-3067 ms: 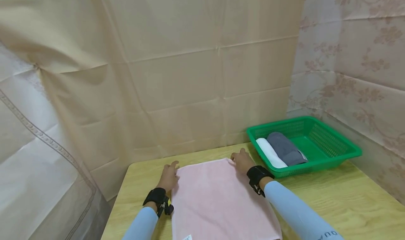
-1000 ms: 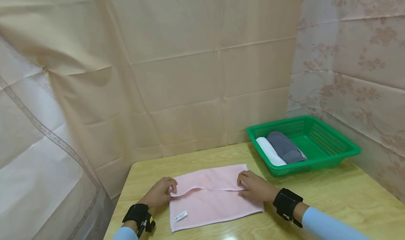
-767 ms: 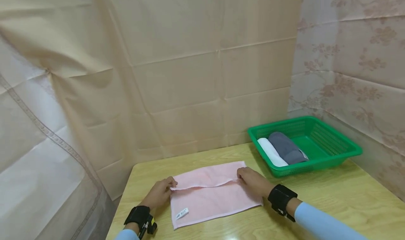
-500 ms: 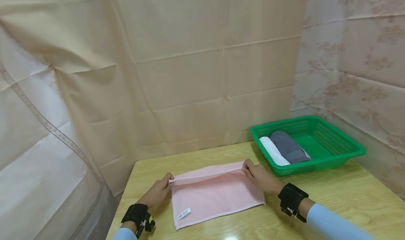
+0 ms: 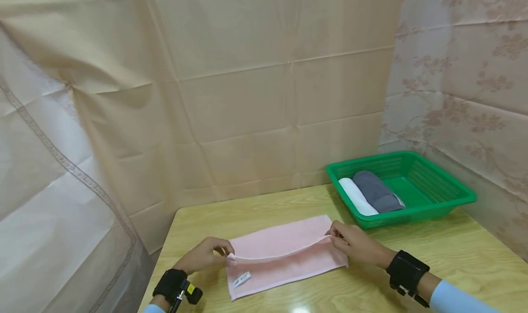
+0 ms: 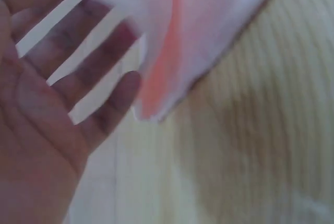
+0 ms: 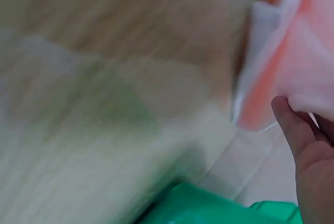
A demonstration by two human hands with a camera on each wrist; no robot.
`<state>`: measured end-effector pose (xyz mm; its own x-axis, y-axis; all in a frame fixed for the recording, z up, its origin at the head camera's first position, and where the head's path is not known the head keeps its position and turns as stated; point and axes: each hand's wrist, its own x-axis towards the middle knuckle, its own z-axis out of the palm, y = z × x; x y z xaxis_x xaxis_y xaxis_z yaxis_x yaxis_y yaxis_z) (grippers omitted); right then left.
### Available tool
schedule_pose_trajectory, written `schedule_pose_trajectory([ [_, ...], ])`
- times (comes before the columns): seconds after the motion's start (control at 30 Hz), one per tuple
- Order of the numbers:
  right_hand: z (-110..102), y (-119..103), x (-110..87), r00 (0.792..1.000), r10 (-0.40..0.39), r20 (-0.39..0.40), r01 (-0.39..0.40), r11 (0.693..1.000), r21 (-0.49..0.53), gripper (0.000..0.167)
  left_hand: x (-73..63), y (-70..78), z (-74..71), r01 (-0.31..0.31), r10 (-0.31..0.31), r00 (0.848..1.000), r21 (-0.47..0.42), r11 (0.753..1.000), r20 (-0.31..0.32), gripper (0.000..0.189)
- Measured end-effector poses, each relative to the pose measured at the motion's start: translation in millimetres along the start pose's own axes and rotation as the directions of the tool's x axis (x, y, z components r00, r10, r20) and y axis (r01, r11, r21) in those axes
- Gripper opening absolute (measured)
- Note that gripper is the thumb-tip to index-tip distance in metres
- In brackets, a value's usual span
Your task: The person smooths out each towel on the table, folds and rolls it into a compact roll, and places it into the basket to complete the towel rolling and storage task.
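A pink towel (image 5: pixel 284 235) lies on the table folded over, its upper layer's loose edge running across the middle. Under that edge, the lower layer shows a small white label (image 5: pixel 242 279) near its left corner. My left hand (image 5: pixel 206 257) pinches the left end of the loose edge between thumb and fingers. At the opposite end my right hand (image 5: pixel 358 243) pinches the same edge, which sags slightly between them. In the left wrist view the other fingers of my left hand (image 6: pixel 52 104) are spread beside the towel (image 6: pixel 219 15). My right hand (image 7: pixel 313 161) grips pink cloth (image 7: pixel 318 72).
Behind my right hand, a green basket (image 5: pixel 437 206) stands at the table's back right. Inside lie a rolled white towel (image 5: pixel 357 197) and a rolled grey towel (image 5: pixel 377 191). Beige cloth (image 5: pixel 247 120) hangs behind the wooden table (image 5: pixel 194 221).
The towel, spread flat at first with my hands at its far corners, is now folded over. Since half a second ago both hands have drawn the upper edge nearer, and the right has shifted rightward.
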<state>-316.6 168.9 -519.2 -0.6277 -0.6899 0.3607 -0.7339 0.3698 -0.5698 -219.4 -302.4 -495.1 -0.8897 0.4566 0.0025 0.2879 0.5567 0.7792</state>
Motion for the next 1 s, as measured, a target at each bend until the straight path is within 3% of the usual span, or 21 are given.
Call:
schedule_pose_trajectory([
  [0.1,0.1,6.5,-9.0,0.997,0.002,0.075,-0.001,1.000,-0.011,0.019,-4.1,-3.7,4.0,0.014,-0.010,0.995,-0.046,0.999,0.098,0.010],
  [0.2,3.1,10.9,-16.1,0.990,-0.047,0.136,0.056,0.997,-0.060,0.009,-6.3,-8.2,8.9,-0.038,0.048,0.984,-0.060,0.997,0.174,0.016],
  [0.4,6.8,14.6,-24.9,0.973,-0.193,0.128,0.216,0.956,-0.199,0.010,-3.1,-9.1,12.6,-0.139,0.139,0.963,-0.015,0.990,0.232,0.015],
  [0.47,6.6,15.8,-26.9,0.971,-0.205,0.127,0.228,0.950,-0.212,0.018,-1.6,-8.1,13.0,-0.134,0.129,0.960,0.001,0.991,0.248,0.014],
  [0.6,3.8,18.5,-29.3,0.968,-0.208,0.139,0.232,0.953,-0.195,0.031,-0.5,-7.7,15.5,-0.063,0.052,0.960,0.033,0.997,0.275,0.012],
  [0.7,-0.6,18.2,-29.1,0.968,-0.189,0.162,0.218,0.959,-0.181,0.027,1.5,-8.6,18.1,-0.021,0.002,0.970,0.077,0.997,0.244,0.013],
  [0.77,-3.4,16.1,-27.3,0.971,-0.155,0.184,0.190,0.963,-0.191,0.017,4.3,-10.8,20.0,-0.017,-0.007,0.981,0.125,0.992,0.193,0.014],
  [0.83,-4.4,13.6,-24.1,0.973,-0.116,0.198,0.159,0.963,-0.216,0.022,6.6,-12.9,22.0,-0.003,-0.021,0.992,0.193,0.981,0.125,0.013],
  [1.0,1.2,11.3,-9.1,0.974,-0.123,0.190,0.184,0.920,-0.347,0.012,10.8,-17.2,27.3,0.063,-0.070,0.998,0.322,0.945,0.009,0.042],
])
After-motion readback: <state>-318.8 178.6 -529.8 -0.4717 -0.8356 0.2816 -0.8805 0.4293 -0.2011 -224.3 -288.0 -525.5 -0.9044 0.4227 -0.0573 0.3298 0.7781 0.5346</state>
